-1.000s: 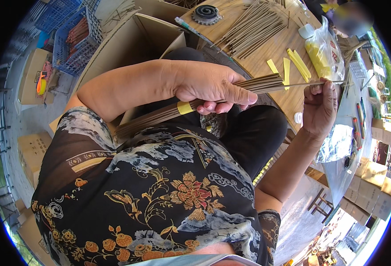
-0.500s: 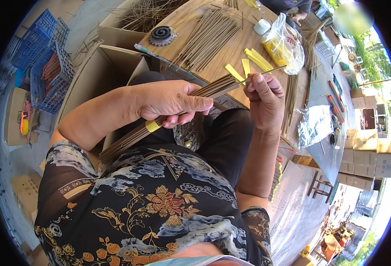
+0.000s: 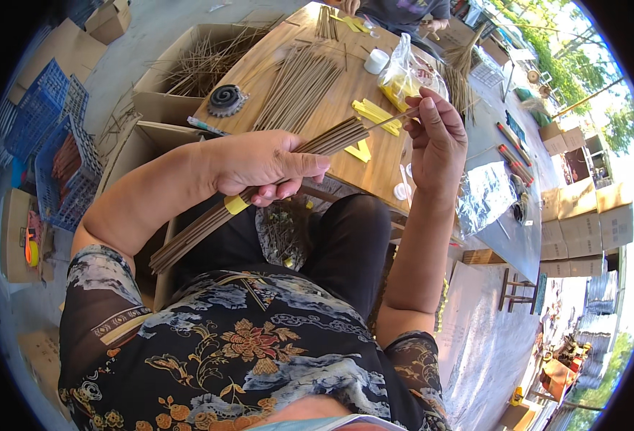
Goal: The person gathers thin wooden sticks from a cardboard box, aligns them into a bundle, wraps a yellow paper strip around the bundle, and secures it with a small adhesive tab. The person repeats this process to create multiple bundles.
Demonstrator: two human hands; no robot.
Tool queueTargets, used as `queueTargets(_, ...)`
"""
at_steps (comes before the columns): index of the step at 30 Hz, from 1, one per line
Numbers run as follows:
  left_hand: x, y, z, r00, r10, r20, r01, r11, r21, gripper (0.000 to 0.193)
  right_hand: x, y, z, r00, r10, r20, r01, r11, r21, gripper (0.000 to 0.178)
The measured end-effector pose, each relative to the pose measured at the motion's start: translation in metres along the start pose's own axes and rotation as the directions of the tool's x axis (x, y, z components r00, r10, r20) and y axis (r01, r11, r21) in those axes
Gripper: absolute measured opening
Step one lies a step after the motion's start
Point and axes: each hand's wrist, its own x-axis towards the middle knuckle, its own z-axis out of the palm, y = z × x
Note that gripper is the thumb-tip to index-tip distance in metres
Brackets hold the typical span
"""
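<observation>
My left hand is wrapped round a slanting bundle of thin brown incense sticks. A yellow paper band circles the bundle just below my fingers, and the lower ends rest close to my left side. My right hand pinches the far end of a single incense stick between thumb and fingers. That stick juts out beyond the bundle's upper end, in line with it. Behind the bundle, on the wooden table, lie yellow paper strips and a wide spread of loose sticks.
A black coil in a toothed dish sits at the table's left edge, near cardboard boxes. A white cup and a plastic bag stand farther back. Across the table is another person. Foil lies at right.
My right hand has drawn away from the bundle's upper end, so more of the single stick shows. My left hand keeps its hold. The view has shifted, showing more of the far table.
</observation>
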Motion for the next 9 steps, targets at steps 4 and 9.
queueTargets(4, 0.009, 0.009, 0.003, 1.0, -0.007, 0.0, 0.007, 1.0, 0.012, 0.041, 0.001, -0.004, -0.004, 1.0, -0.018, -0.024, 0.018, 1.0, -0.012, 0.014)
queueTargets(9, 0.016, 0.014, 0.003, 1.0, 0.003, 0.009, -0.002, 1.0, -0.01, 0.043, -0.007, -0.002, 0.006, 1.0, -0.015, -0.024, 0.015, 1.0, -0.015, 0.021)
